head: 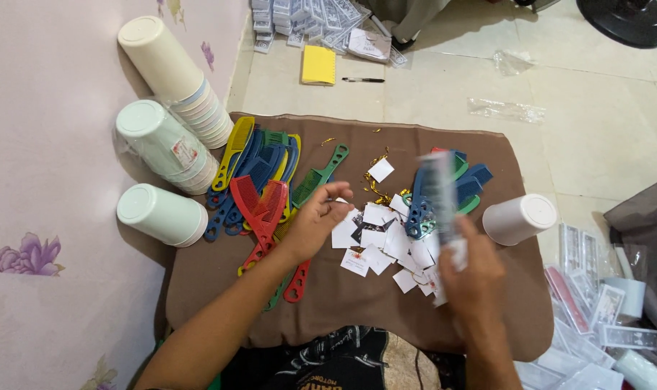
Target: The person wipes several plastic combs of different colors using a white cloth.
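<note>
Toothed plastic comb (440,195), blurred, gripped upright by right hand (473,278); left hand (315,220) loose-fingered over square paper cards (375,238).

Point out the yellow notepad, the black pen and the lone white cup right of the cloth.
yellow notepad (318,65), head view, cover centre
black pen (362,79), head view, mid-barrel
white cup (518,219), head view, side wall

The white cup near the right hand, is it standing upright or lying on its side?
Lying on its side: the white cup shows its round base, resting on the brown cloth.
</note>
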